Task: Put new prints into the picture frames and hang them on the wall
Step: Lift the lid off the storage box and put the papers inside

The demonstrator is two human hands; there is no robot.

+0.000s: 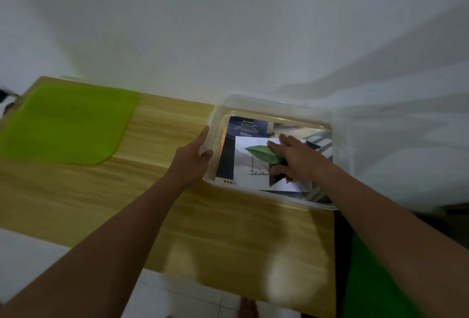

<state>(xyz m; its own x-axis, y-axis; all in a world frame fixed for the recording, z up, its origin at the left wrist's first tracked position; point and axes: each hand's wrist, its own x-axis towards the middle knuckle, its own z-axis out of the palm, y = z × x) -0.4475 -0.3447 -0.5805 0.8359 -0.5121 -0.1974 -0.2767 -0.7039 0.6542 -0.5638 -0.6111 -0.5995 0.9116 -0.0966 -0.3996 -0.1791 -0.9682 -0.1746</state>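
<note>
Prints (228,152) lie stacked flat inside a clear plastic box (274,104) on the right half of a wooden table (203,228); we look down on them from above.

At far left, a lime-green mat (68,124) lies flat on the table, well apart from the box. A bare stretch of wood separates the two.

Next we see the left hand (195,157) at the box's left wall. It grasps that wall, thumb hooked over the rim and fingers along the outside.

Inside the box, a white leaf print (253,167) sits on top of a larger dark sheet with small pale lettering, too blurred for us to read.

The right hand (297,160) reaches into the box and rests on the leaf print. Its fingers are extended and spread, pressing flat on the paper, with the thumb laid on the sheet's lower part.

Right of the table, below the box, we see a dark green shape (368,267), too blurred to identify.

A plain white wall (228,25) fills the top.
</note>
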